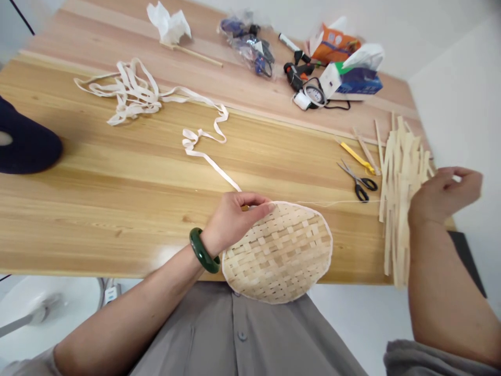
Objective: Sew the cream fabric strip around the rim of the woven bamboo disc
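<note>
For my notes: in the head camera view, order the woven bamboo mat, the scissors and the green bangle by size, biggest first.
Largest: the woven bamboo mat.
Next, unranked: the scissors and the green bangle look close in size, and the bangle sits nearer the camera, so I can't rank those two.

Scissors (358,181) are laid at three o'clock — a glue gun (296,73) and a blue box (358,83) are placed near one o'clock.

bamboo strips (399,198) right of scissors (358,181), cloth tape (129,91) behind woven mat (279,256), on a table (97,219)
</note>
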`<action>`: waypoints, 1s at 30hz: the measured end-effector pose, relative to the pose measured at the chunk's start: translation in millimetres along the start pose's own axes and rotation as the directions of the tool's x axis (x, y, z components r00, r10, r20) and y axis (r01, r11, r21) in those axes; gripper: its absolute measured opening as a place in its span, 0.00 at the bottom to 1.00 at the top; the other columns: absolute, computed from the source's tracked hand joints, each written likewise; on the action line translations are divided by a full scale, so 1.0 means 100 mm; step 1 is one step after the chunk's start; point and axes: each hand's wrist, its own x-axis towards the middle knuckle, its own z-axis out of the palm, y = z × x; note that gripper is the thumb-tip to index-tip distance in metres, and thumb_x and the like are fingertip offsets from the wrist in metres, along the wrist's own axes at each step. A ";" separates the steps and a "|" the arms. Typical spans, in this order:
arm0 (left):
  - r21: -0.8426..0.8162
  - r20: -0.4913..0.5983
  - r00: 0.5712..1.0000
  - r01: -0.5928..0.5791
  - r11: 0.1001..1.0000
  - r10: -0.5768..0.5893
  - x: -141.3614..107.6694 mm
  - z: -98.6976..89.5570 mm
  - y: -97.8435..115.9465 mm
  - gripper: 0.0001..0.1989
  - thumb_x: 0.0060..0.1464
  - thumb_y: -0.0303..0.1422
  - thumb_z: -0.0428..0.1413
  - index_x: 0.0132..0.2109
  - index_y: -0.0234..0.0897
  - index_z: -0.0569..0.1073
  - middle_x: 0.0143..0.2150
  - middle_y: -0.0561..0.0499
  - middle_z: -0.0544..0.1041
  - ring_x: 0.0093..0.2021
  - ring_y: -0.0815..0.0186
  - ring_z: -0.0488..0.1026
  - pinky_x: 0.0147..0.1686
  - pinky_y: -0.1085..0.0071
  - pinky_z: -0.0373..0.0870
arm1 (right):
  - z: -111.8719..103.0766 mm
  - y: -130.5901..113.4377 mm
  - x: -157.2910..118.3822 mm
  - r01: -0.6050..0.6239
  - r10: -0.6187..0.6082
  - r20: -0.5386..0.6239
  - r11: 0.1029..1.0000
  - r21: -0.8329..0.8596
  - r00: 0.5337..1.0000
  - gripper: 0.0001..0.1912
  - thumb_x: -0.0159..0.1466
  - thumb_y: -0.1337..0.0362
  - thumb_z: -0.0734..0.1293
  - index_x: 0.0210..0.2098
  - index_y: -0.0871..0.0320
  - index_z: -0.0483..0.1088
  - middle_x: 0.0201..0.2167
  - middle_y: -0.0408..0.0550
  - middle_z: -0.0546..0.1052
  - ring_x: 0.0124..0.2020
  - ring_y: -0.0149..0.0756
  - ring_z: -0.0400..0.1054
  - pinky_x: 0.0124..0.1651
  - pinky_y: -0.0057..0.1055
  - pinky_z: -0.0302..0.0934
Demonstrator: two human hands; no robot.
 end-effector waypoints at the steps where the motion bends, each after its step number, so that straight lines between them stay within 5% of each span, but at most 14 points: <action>1: 0.002 -0.008 1.000 -0.004 1.000 0.004 0.01 0.01 0.00 0.13 0.50 0.41 0.64 0.32 0.34 0.80 0.28 0.53 0.77 0.27 0.71 0.67 0.25 0.75 0.61 | -0.01 0.02 -0.03 -0.028 0.028 -0.004 1.000 -0.003 1.000 0.19 0.61 0.82 0.57 0.29 0.50 0.49 0.24 0.40 0.58 0.27 0.35 0.62 0.37 0.42 0.52; 7: -0.074 -0.015 0.998 0.055 0.996 -0.056 0.02 0.00 -0.02 0.13 0.49 0.41 0.64 0.32 0.34 0.80 0.28 0.52 0.77 0.27 0.71 0.67 0.25 0.75 0.62 | -0.04 -0.19 -0.21 -0.205 0.186 0.141 0.968 0.142 0.972 0.16 0.61 0.79 0.60 0.29 0.51 0.53 0.23 0.44 0.65 0.23 0.34 0.64 0.33 0.38 0.54; 11: -0.096 -0.005 0.996 0.084 0.992 -0.085 0.02 -0.02 -0.03 0.12 0.49 0.41 0.65 0.31 0.34 0.79 0.27 0.53 0.75 0.25 0.72 0.66 0.24 0.76 0.62 | -0.23 -0.65 -0.44 -0.313 0.108 0.503 0.886 0.343 0.858 0.08 0.65 0.66 0.64 0.30 0.52 0.62 0.23 0.46 0.73 0.16 0.29 0.62 0.25 0.33 0.57; 13: -0.105 0.001 0.996 0.093 0.990 -0.093 0.02 -0.02 -0.03 0.12 0.50 0.40 0.65 0.31 0.35 0.79 0.26 0.54 0.75 0.25 0.73 0.66 0.24 0.76 0.61 | -0.39 -0.95 -0.62 -0.364 -0.228 0.712 0.734 0.574 0.664 0.07 0.64 0.60 0.67 0.32 0.54 0.66 0.38 0.52 0.79 0.23 0.31 0.70 0.31 0.34 0.65; 16: -0.147 -0.001 0.995 0.098 0.984 -0.099 0.02 0.01 -0.04 0.11 0.49 0.40 0.65 0.32 0.35 0.80 0.28 0.53 0.77 0.26 0.73 0.68 0.25 0.76 0.63 | -0.60 -1.33 -0.90 -0.283 -0.614 0.711 0.654 0.701 0.343 0.08 0.64 0.59 0.68 0.32 0.56 0.73 0.51 0.51 0.77 0.43 0.37 0.76 0.47 0.35 0.68; 18: -0.176 -0.025 0.996 0.074 0.982 -0.080 0.02 0.02 -0.06 0.12 0.49 0.39 0.66 0.38 0.36 0.81 0.28 0.53 0.78 0.26 0.72 0.70 0.26 0.76 0.64 | -0.68 -1.49 -1.04 -0.223 -0.671 0.719 0.684 0.694 0.179 0.08 0.65 0.59 0.67 0.32 0.56 0.74 0.47 0.49 0.78 0.48 0.37 0.73 0.47 0.32 0.66; 19: -0.190 -0.037 0.997 0.059 0.980 -0.067 0.02 0.03 -0.07 0.14 0.48 0.38 0.66 0.42 0.37 0.81 0.28 0.54 0.79 0.26 0.72 0.70 0.26 0.76 0.64 | -0.70 -1.53 -1.08 -0.191 -0.659 0.738 0.714 0.674 0.141 0.08 0.65 0.60 0.67 0.33 0.56 0.75 0.44 0.48 0.79 0.46 0.36 0.73 0.45 0.30 0.66; 23: -0.238 -0.042 0.998 0.036 0.971 -0.047 0.01 0.04 -0.10 0.13 0.49 0.37 0.66 0.41 0.37 0.81 0.33 0.51 0.81 0.30 0.70 0.73 0.30 0.76 0.68 | -0.73 -1.55 -1.18 -0.110 -0.596 0.783 0.779 0.617 0.177 0.07 0.66 0.61 0.66 0.34 0.56 0.74 0.36 0.44 0.79 0.35 0.31 0.71 0.36 0.26 0.63; 30: -0.278 0.017 0.994 0.112 0.954 -0.111 -0.04 0.07 -0.08 0.13 0.50 0.40 0.65 0.39 0.35 0.82 0.36 0.49 0.82 0.32 0.69 0.74 0.32 0.75 0.69 | -0.78 -1.48 -1.25 -0.158 -0.584 0.766 0.758 0.633 0.270 0.06 0.65 0.63 0.67 0.32 0.56 0.74 0.35 0.42 0.79 0.35 0.29 0.70 0.37 0.25 0.62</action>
